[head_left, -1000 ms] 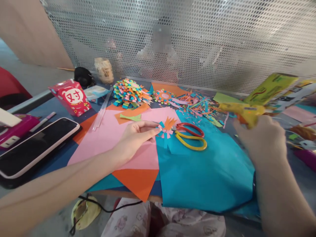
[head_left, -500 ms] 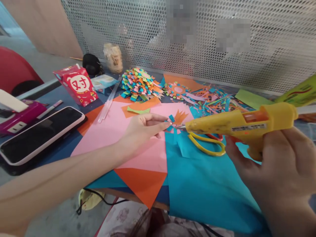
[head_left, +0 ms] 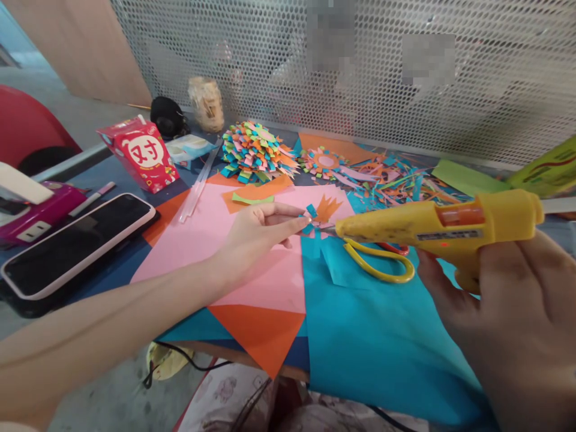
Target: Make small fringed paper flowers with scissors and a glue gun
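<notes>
Head view: in the upper left of the frame a red carton stands tilted, its top closed, so what is in it cannot be told. Behind it, against the mesh screen, a clear jar holds pale stuff too blurred to name. A light blue packet lies flat between the two.

At the middle of the frame the left hand pinches a small paper piece between thumb and fingertips. The paper piece is cut into short fringes, blue and pink at the near side with orange points fanning up behind. It sits just above the seam where the pink sheet meets the blue sheet.

At the right, the right hand is closed around the handle of a yellow glue gun, which lies level. Its nozzle points left and ends right beside the paper piece; whether they touch cannot be told. Scissors with yellow handles lie on the blue sheet under the gun's barrel.

A heap of paper strips sits at upper middle, and a phone lies at the left edge.
</notes>
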Demonstrator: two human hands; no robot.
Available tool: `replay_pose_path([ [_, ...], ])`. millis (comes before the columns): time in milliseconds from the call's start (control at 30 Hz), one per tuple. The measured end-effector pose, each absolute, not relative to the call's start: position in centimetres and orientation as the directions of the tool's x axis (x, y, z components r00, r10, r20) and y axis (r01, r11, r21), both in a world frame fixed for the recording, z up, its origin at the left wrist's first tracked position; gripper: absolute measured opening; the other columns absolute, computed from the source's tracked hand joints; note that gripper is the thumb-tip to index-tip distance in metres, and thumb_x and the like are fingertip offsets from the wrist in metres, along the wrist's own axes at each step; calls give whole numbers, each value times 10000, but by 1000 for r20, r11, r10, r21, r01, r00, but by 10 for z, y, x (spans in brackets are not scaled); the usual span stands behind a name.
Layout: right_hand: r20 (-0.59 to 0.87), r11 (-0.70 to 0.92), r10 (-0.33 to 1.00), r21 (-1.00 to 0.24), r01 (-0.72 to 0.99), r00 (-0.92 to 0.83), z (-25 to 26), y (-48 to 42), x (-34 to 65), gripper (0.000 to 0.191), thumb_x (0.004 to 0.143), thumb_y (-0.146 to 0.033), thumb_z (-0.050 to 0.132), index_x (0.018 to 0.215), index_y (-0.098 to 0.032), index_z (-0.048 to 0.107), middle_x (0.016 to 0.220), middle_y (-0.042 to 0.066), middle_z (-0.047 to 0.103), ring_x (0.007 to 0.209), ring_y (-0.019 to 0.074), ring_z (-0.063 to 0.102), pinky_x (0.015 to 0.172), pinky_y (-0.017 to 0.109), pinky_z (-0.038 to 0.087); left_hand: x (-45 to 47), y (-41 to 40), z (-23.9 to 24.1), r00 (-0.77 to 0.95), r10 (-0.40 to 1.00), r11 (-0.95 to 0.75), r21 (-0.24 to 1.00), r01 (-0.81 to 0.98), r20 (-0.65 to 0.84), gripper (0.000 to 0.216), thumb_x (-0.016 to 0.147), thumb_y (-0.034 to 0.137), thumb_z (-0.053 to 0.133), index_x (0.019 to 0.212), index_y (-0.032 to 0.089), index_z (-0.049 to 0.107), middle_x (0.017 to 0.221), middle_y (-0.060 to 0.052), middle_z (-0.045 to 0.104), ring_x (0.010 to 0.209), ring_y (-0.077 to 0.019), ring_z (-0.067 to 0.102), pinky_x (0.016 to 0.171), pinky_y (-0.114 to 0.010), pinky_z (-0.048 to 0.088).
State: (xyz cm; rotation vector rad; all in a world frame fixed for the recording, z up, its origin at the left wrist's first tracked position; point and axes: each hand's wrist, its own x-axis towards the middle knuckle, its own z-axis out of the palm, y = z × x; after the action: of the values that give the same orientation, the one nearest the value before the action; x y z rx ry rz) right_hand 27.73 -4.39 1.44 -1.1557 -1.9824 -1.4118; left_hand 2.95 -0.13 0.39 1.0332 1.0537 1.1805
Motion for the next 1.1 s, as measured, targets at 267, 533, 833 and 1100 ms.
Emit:
replay_pose_path([
  [267,750,171,372,523,835,-546,13,-46,275,825,859,-270,666,1538,-124,221,1115,199,698,881,284,720,662,346,611,31,-1,5,62,994,101,976,-191,-91,180,662,256,790,794,156,720,720,-15,713,630,-103,606,589,-239,445],
  [533,734,173,384,538,825,-560,11,-46,283,855,843,-274,687,1536,-100,219,1104,227,699,851,300,724,637,356,604,30,0,5,68,995,90,979,-180,-79,210,667,276,792,820,151,721,739,-14,715,621,-91,592,578,-225,442],
  [833,738,151,378,545,824,-558,9,-47,287,854,850,-297,668,1547,-158,196,1150,185,697,879,278,724,676,339,614,30,-1,4,57,995,89,979,-184,-79,192,672,282,789,810,167,722,719,-3,709,608,-86,589,571,-220,445],
  [1100,747,254,436,433,865,-502,2,-46,294,694,872,-307,626,1490,-259,314,1177,129,686,866,275,717,718,371,597,27,4,1,45,998,52,982,-182,-45,217,676,315,785,831,171,735,760,-19,725,609,-89,588,565,-222,439],
])
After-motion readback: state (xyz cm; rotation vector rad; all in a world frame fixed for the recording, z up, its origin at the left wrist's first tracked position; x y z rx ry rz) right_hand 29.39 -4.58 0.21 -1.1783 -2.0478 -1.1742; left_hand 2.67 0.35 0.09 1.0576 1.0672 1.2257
